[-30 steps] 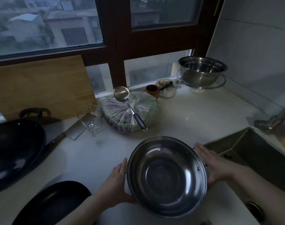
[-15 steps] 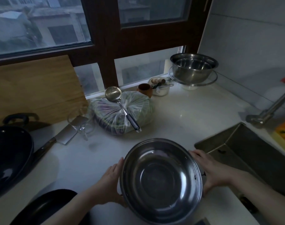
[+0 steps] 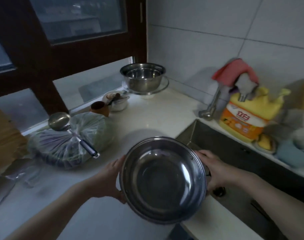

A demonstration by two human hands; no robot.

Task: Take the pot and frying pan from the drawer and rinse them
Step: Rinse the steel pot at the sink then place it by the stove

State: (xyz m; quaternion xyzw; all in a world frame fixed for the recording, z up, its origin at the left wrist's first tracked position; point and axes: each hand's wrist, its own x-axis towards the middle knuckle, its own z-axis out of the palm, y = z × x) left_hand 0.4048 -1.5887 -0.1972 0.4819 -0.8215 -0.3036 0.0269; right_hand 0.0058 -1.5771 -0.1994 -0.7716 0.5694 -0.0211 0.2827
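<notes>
Blurring hides the clear glassware at lower left, and the wooden board (image 3: 4, 135) is cut off. Low in the centre, the round stainless-steel pot (image 3: 163, 181) sits clamped between left hand (image 3: 108, 181) and right hand (image 3: 215, 170), its empty inside showing, beside the dark steel sink (image 3: 234, 146). At upper centre, a steel bowl (image 3: 142, 77) looks empty.

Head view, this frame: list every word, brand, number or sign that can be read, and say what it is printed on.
"立白": in white on a red patch on the orange label of the yellow detergent bottle behind the sink.
Smaller print and pictures lower on that label: too blurred to read.
Steel pot held in the left hand and right hand, steel bowl, ladle: no readable marking.
</notes>
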